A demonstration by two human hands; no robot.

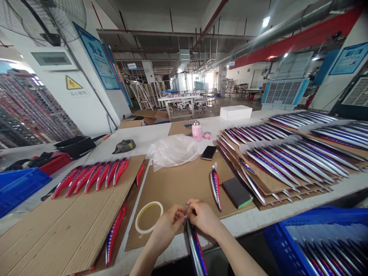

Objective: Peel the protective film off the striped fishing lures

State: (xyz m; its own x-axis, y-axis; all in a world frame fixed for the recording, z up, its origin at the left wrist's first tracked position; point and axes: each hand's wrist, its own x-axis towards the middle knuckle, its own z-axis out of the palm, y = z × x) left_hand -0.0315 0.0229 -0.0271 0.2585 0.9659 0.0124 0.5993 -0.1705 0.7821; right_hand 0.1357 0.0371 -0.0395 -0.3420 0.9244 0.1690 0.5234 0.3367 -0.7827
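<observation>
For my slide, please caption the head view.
Left hand and right hand at one end of a shiny lure.

Fishing lure [195,247]: long, glossy, silver body with blue and red along one side
Upper end: at the fingertips of both hands [202,215], exact grip unclear
Pose: slanting across the bench's [243,227] near edge
Lower end: out of view

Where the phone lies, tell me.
In the head view, the phone lies slightly right of centre, beside the plastic bag and beyond the lone lure.
</observation>
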